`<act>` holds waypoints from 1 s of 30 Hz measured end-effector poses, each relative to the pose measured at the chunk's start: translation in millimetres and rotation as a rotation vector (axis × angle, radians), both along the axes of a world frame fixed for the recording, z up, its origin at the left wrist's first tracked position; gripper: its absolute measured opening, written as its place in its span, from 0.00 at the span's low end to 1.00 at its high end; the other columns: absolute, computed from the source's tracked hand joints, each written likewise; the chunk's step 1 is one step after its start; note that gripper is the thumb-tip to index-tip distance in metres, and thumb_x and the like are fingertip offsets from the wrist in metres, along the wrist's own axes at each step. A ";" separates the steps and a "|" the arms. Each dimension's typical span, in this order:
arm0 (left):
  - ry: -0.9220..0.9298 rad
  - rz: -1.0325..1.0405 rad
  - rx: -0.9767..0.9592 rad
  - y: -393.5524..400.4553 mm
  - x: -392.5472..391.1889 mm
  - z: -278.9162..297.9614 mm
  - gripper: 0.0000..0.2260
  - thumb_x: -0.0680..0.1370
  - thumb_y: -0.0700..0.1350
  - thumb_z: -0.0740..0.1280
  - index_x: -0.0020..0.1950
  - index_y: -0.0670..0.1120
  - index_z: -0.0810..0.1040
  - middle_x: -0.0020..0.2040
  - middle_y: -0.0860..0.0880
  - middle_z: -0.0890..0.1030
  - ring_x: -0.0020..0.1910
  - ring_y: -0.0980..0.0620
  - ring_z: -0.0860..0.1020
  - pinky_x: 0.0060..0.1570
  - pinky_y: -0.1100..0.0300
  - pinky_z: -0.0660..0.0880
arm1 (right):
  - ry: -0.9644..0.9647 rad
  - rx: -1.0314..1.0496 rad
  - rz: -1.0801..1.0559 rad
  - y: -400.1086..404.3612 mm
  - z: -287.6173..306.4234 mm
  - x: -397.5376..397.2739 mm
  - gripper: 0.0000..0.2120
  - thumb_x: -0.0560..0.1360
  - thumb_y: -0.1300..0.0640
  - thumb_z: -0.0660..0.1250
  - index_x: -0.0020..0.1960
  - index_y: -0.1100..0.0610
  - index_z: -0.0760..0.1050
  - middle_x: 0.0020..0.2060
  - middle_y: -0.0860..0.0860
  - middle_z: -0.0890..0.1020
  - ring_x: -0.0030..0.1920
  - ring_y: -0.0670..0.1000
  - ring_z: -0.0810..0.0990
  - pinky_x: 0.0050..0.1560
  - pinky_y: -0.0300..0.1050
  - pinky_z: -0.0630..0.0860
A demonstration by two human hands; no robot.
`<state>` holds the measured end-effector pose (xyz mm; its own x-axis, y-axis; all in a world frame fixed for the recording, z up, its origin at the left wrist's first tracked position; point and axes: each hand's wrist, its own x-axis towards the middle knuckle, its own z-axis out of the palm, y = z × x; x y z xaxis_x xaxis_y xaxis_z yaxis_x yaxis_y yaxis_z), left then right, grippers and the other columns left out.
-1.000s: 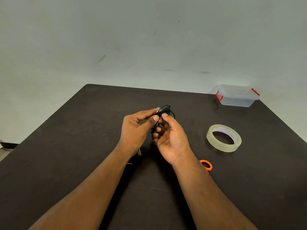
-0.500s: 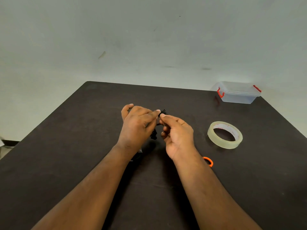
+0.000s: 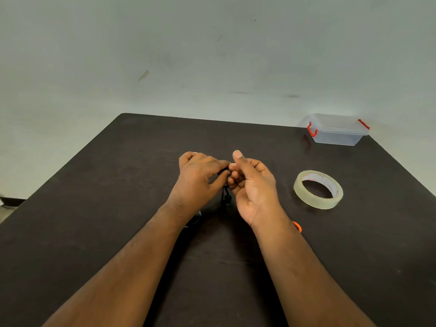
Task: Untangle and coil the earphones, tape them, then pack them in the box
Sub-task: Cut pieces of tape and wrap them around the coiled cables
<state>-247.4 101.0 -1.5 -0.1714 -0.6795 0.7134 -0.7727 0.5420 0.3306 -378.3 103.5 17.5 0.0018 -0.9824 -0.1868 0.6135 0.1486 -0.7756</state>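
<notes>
Two hands meet at frame centre, the left hand (image 3: pixel 200 178) and right hand (image 3: pixel 252 182) both pinching thin black earphones (image 3: pixel 227 197); the clear red-latched plastic box (image 3: pixel 337 129) sits upper right; the clear tape roll (image 3: pixel 318 189) lies right.

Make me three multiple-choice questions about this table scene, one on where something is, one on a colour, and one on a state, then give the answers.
1. Where does the tape roll lie?
A. right of the right hand
B. inside the box
C. left of the left hand

2. What colour are the box's latches?
A. blue
B. red
C. green

3. How is the box?
A. lid off
B. tipped over
C. lid on

Answers: 1 A, the roll lies flat on the table beside that hand. 2 B, both clips show red. 3 C, the lid sits on top.
</notes>
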 end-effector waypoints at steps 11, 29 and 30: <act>0.523 -0.065 0.178 1.3 2.0 6.0 0.05 0.75 0.42 0.71 0.49 0.45 0.85 0.42 0.52 0.84 0.45 0.55 0.80 0.50 0.52 0.77 | 0.537 -0.489 0.043 -14.6 -5.7 -28.9 0.18 0.70 0.67 0.72 0.56 0.51 0.81 0.50 0.51 0.84 0.51 0.47 0.80 0.52 0.40 0.77; 0.119 0.046 0.113 2.7 -0.5 3.1 0.04 0.75 0.49 0.71 0.48 0.55 0.84 0.37 0.57 0.82 0.48 0.54 0.73 0.51 0.53 0.56 | 0.587 -0.392 0.000 -18.2 -12.9 -27.6 0.04 0.68 0.62 0.74 0.38 0.54 0.84 0.38 0.54 0.86 0.45 0.54 0.84 0.48 0.45 0.80; 0.109 0.058 0.100 2.7 -1.3 3.2 0.04 0.75 0.49 0.71 0.48 0.55 0.84 0.37 0.58 0.81 0.48 0.54 0.72 0.51 0.54 0.56 | 0.559 -0.373 0.007 -18.0 -12.4 -27.3 0.04 0.68 0.63 0.74 0.38 0.54 0.84 0.38 0.53 0.86 0.44 0.52 0.84 0.47 0.42 0.79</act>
<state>-248.7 103.7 1.7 -0.0552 -0.7548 0.6536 -0.7584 0.4574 0.4643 -405.6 85.5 5.2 0.0098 -0.9817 0.1902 0.1049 -0.1881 -0.9765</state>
